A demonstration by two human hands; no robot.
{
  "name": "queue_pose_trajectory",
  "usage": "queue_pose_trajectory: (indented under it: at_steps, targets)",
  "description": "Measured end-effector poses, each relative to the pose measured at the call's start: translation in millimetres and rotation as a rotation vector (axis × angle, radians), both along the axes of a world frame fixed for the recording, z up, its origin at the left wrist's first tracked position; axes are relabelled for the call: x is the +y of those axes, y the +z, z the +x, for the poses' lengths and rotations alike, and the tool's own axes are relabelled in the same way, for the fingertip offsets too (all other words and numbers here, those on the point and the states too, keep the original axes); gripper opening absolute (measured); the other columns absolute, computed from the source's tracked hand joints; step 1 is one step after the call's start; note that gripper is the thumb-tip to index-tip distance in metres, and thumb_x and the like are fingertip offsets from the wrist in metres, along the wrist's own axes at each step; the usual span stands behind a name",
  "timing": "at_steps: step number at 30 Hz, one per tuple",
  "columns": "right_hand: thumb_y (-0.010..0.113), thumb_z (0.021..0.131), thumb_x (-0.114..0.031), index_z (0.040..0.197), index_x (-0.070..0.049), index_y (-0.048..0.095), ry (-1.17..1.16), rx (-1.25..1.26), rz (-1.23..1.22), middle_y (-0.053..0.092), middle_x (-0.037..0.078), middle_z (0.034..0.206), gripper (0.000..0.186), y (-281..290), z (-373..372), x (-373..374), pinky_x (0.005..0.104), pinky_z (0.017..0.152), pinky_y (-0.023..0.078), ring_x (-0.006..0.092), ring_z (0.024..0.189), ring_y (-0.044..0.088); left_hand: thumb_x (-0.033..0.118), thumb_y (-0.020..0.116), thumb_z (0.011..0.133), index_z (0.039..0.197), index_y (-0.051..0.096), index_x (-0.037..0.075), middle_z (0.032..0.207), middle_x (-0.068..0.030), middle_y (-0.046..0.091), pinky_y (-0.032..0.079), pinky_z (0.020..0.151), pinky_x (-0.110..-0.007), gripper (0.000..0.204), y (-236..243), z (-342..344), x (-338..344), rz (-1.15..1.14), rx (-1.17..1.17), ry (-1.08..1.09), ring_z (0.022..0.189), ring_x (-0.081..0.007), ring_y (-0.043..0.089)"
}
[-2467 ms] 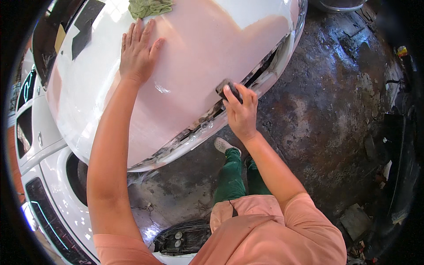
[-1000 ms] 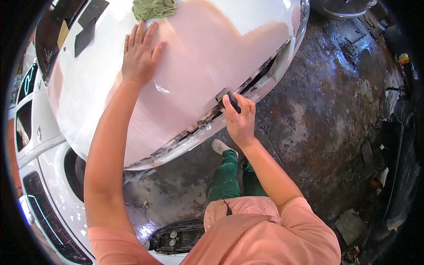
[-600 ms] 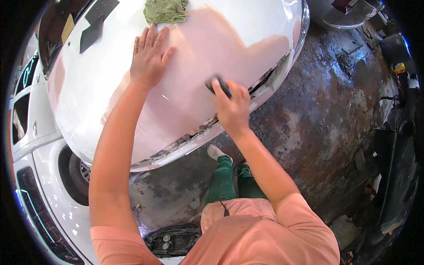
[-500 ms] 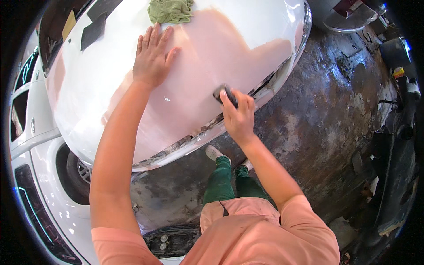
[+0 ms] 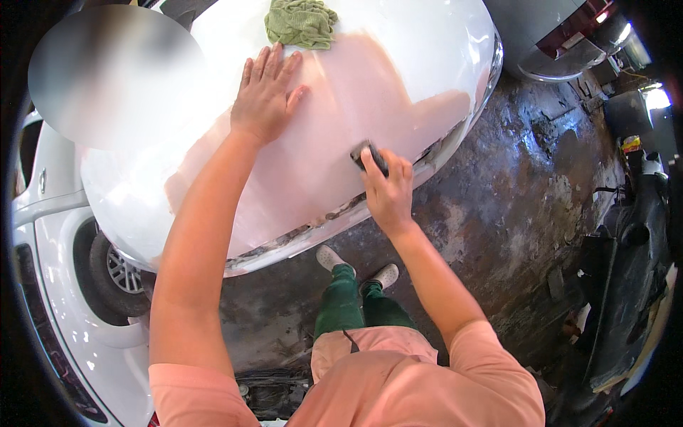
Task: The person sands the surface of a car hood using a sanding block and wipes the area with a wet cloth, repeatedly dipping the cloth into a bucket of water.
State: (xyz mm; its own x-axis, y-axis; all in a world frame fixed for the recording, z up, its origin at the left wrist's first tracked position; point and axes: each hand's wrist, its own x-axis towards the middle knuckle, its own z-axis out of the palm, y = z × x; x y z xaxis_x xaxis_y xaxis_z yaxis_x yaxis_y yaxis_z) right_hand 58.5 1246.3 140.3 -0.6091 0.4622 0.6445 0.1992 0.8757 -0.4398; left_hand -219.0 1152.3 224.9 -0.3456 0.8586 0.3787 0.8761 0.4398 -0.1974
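A white car hood (image 5: 220, 35) lies before me, with a large dull pinkish patch (image 5: 313, 156) across its near part. My left hand (image 5: 265, 99) rests flat on it, fingers spread, at the patch's upper left edge. Just beyond those fingertips is a crumpled green cloth (image 5: 301, 25). Near the hood's front edge, my right hand (image 5: 389, 188) grips a small dark sanding block (image 5: 371, 159) pressed against the pinkish surface. The block's underside is hidden.
A white vehicle with a wheel (image 5: 124, 270) stands at the left. Another vehicle's rear (image 5: 562, 39) is at the upper right. Black car parts (image 5: 633, 263) lie along the right side of the stained floor (image 5: 491, 213). A blurred oval covers the upper left.
The view has shifted, so the hood and cloth appear farther right. My right hand with the sanding block has moved slightly left over the hood. My feet have shifted; my left hand stays flat.
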Motion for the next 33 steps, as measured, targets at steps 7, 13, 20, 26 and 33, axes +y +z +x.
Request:
queue_pose_trajectory:
  at_steps: [7,13,20,26,33]
  targets:
    - [0.070,0.099,-0.021,0.129,-0.021,0.072,-0.086,-0.110,-0.016,0.064,0.010,0.122,0.031,73.4,-107.7,48.0,0.0532,0.090,0.053,0.0379,0.112,0.061,0.053,0.046,0.113,0.169,0.038,0.023,0.176,-0.0152,0.033,0.017,0.135,-0.052,0.065,1.6,2.1,6.5,-0.020,-0.015,-0.001,0.163,-0.0348,0.029]
    - [0.078,0.092,-0.016,0.142,-0.025,0.070,-0.076,-0.005,-0.041,0.064,0.006,0.126,0.051,11.7,-3.6,-5.7,0.0498,0.095,0.048,0.0345,0.111,0.058,0.054,0.047,0.112,0.169,0.038,0.021,0.176,-0.0152,0.032,0.018,0.135,-0.052,0.066,3.4,4.5,-1.1,-0.021,-0.032,0.000,0.164,-0.0342,0.027]
    - [0.072,0.096,-0.020,0.133,-0.021,0.072,-0.132,-0.117,-0.108,0.066,0.009,0.124,0.037,81.8,-114.8,44.1,0.0527,0.094,0.052,0.0376,0.112,0.060,0.047,0.062,0.108,0.170,0.033,0.014,0.176,-0.0209,0.024,0.018,0.133,-0.055,0.076,3.6,-2.6,10.7,0.294,-0.282,-0.106,0.162,-0.0453,0.023]
    - [0.075,0.093,-0.016,0.137,-0.021,0.073,-0.127,-0.044,-0.078,0.065,0.007,0.127,0.044,40.1,-44.0,3.1,0.0499,0.092,0.051,0.0352,0.111,0.060,0.067,0.065,0.100,0.170,0.036,0.032,0.179,-0.0161,0.017,0.026,0.120,-0.078,0.084,38.8,-42.0,78.0,0.198,-0.112,-0.024,0.162,-0.0513,0.017]
    - [0.074,0.094,-0.018,0.134,-0.022,0.074,-0.092,-0.086,-0.016,0.065,0.006,0.128,0.040,69.1,-102.9,48.4,0.0485,0.097,0.049,0.0343,0.112,0.060,0.048,0.077,0.093,0.128,0.074,0.020,0.151,-0.0066,0.062,0.041,0.117,-0.061,0.045,27.5,-92.2,133.5,0.221,-0.193,-0.269,0.148,-0.0389,0.047]
